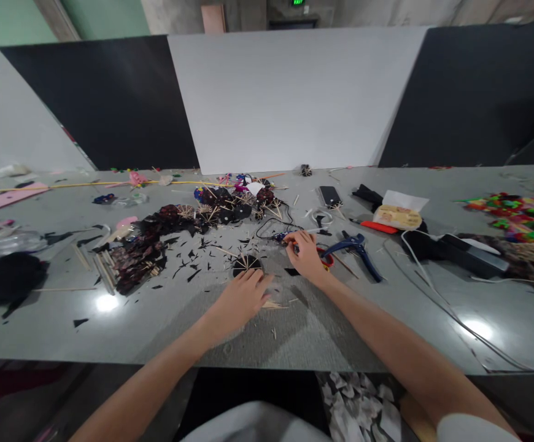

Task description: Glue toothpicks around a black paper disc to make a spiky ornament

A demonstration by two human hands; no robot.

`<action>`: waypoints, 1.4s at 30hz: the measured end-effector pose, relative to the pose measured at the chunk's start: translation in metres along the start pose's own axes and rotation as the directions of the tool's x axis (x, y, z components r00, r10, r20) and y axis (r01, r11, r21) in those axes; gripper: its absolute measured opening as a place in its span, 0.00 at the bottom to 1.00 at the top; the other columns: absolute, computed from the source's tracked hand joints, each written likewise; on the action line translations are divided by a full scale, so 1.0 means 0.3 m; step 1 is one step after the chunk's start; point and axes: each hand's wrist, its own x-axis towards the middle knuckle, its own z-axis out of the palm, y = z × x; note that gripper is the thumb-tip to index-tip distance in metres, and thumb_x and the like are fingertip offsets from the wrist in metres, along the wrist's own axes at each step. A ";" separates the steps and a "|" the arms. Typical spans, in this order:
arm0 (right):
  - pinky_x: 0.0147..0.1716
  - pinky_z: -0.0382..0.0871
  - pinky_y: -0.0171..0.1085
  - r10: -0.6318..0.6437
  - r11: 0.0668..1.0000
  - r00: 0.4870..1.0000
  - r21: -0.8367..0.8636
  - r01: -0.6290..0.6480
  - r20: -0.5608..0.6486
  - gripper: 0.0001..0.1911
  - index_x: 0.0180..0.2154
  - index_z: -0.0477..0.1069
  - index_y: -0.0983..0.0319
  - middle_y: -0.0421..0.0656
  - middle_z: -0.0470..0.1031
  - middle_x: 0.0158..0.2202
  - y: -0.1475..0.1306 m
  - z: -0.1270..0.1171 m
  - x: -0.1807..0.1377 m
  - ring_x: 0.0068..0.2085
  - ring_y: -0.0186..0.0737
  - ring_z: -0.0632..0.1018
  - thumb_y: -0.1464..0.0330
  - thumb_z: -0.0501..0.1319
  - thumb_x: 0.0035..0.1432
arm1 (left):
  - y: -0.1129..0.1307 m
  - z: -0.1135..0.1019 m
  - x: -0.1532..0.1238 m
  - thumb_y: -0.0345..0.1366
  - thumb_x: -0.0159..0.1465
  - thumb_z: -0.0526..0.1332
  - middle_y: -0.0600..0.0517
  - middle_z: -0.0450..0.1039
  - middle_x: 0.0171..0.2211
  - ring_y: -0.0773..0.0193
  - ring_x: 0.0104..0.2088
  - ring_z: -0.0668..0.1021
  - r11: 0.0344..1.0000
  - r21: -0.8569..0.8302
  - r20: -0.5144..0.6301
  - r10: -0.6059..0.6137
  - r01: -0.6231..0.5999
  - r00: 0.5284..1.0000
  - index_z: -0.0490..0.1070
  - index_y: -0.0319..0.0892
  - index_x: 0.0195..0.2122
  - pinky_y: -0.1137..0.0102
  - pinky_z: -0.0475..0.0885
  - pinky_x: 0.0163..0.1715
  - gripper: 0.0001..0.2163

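My left hand (245, 296) rests palm down, fingers stretched out and their tips at the near edge of a black disc (247, 264). Thin pale sticks fan out across that disc. To its right, my right hand (304, 255) has its fingers curled round a small orange and dark item, mostly hidden. A dark cord (267, 230) runs beside those fingers. A red ring-shaped item (327, 256) sits just right of my right hand, followed by a blue hand tool (355, 247) with spread handles. Some thin sticks (274, 304) lie near my left fingertips.
Black scraps (193, 275) litter the table left of the disc. Behind them stretches a row of dark, stick-covered pieces (223, 205). A phone (330, 196), an orange-handled cutter (378, 227), a wipes pack (396, 217) and white cables (426, 279) lie at right.
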 end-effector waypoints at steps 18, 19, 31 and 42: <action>0.50 0.59 0.47 -0.003 1.000 1.000 0.004 0.003 0.000 0.09 0.40 0.69 0.58 0.45 0.78 0.40 -0.001 -0.002 0.000 0.46 0.50 0.74 0.77 0.56 0.60 | -0.027 -0.015 -0.019 0.30 0.73 0.56 0.40 0.69 0.58 0.49 0.57 0.74 0.961 0.199 -0.033 0.200 -0.189 0.979 0.67 0.41 0.59 0.58 0.70 0.56 0.15; 0.50 0.59 0.47 -0.003 1.000 1.000 0.003 0.003 0.001 0.09 0.40 0.69 0.58 0.45 0.78 0.40 -0.002 -0.002 0.000 0.46 0.50 0.75 0.77 0.56 0.60 | -0.027 -0.015 -0.017 0.31 0.73 0.56 0.40 0.69 0.58 0.48 0.58 0.74 0.964 0.200 -0.043 0.188 -0.176 0.981 0.67 0.41 0.59 0.57 0.70 0.56 0.14; 0.50 0.59 0.47 0.001 1.000 1.000 0.012 -0.002 0.009 0.09 0.40 0.69 0.58 0.44 0.77 0.40 -0.005 -0.001 0.000 0.46 0.49 0.74 0.77 0.56 0.61 | -0.050 0.002 -0.020 0.32 0.73 0.57 0.41 0.67 0.57 0.51 0.54 0.74 0.975 0.154 -0.108 0.178 -0.160 0.978 0.67 0.46 0.60 0.56 0.72 0.54 0.15; 0.49 0.59 0.48 -0.209 0.974 0.964 0.119 0.191 0.161 0.12 0.40 0.71 0.58 0.45 0.77 0.37 -0.052 -0.050 -0.008 0.43 0.46 0.73 0.72 0.50 0.71 | -0.081 -0.036 -0.019 0.34 0.76 0.53 0.45 0.72 0.48 0.54 0.51 0.76 0.998 -0.056 -0.259 -0.036 0.023 0.965 0.72 0.46 0.53 0.57 0.75 0.50 0.10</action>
